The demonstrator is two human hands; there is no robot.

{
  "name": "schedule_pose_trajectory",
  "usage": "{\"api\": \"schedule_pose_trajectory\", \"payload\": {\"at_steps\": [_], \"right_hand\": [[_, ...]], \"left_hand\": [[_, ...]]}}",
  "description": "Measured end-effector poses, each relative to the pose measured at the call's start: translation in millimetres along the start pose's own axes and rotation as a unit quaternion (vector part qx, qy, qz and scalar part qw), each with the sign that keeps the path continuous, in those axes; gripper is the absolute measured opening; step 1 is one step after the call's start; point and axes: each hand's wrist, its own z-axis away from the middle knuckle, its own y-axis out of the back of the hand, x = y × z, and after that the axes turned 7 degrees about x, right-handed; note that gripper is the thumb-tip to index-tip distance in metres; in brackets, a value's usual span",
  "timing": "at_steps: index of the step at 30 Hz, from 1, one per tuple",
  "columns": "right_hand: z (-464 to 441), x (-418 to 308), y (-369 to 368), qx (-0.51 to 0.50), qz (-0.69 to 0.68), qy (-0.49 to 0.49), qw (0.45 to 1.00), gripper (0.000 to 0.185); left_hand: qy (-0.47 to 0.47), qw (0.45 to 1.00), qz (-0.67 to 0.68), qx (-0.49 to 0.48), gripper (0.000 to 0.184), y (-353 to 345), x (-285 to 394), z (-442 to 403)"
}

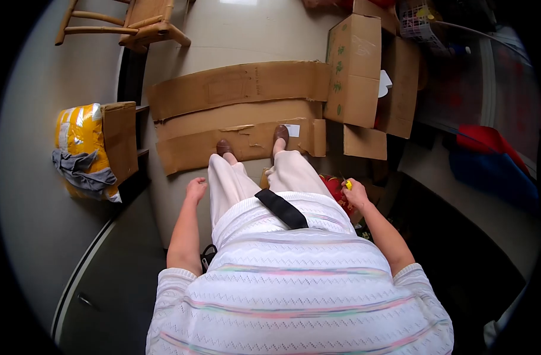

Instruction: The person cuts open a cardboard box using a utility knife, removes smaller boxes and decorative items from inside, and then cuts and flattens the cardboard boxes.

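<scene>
My right hand (356,194) is closed round a small tool with a yellow handle (348,185). A thin dark part sticks out of it towards the upper left; its exact kind is too small to tell. Beside that hand, low by my leg, is a red patterned item (338,190), partly hidden. My left hand (196,189) hangs at my side, fingers loosely bent and holding nothing I can see. Both my shoes rest on a flattened cardboard sheet (193,145) on the floor.
A tall open cardboard box (353,71) stands at the right, with a white basket (423,23) behind it. At the left, a yellow package (81,133) with a grey cloth (84,170) sits against a cardboard box (120,139). A bamboo chair (146,23) is farther off.
</scene>
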Motion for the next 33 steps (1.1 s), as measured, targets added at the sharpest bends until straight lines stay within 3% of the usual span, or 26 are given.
{"api": "schedule_pose_trajectory", "payload": {"at_steps": [6, 12, 15, 18, 20, 25, 30, 33], "right_hand": [[-45.2, 73.3, 29.9, 0.018, 0.009, 0.028, 0.999, 0.014], [-41.8, 55.7, 53.0, -0.009, -0.054, -0.034, 0.998, 0.014], [-54.9, 79.6, 28.3, 0.015, -0.053, 0.011, 0.998, 0.015], [-30.1, 54.9, 26.6, -0.028, -0.099, -0.038, 0.994, 0.015], [-35.2, 55.7, 12.0, -0.029, -0.069, -0.026, 0.997, 0.015], [-11.5, 40.7, 10.9, -0.004, -0.030, 0.031, 0.999, 0.015], [-32.6, 97.3, 6.1, -0.016, -0.071, -0.021, 0.997, 0.015], [-54.3, 117.1, 28.0, -0.011, -0.099, -0.027, 0.995, 0.013]], "left_hand": [[-0.026, 0.999, 0.019, -0.014, 0.038, -55.0, 48.3, 13.7], [-0.023, 0.999, -0.012, -0.026, 0.037, -60.5, 67.3, 30.1], [-0.050, 0.998, -0.035, -0.007, 0.036, -54.0, 66.9, 3.9], [-0.042, 0.999, 0.002, -0.006, 0.035, -53.5, 70.1, 6.8], [-0.033, 0.998, 0.042, -0.018, 0.035, -45.2, 81.9, 18.8], [-0.002, 1.000, -0.021, -0.015, 0.036, -49.8, 45.3, 14.1], [0.010, 1.000, -0.026, -0.011, 0.036, -62.4, 56.1, 20.2], [-0.045, 0.999, 0.006, 0.011, 0.037, -85.7, 57.2, 8.4]]}}
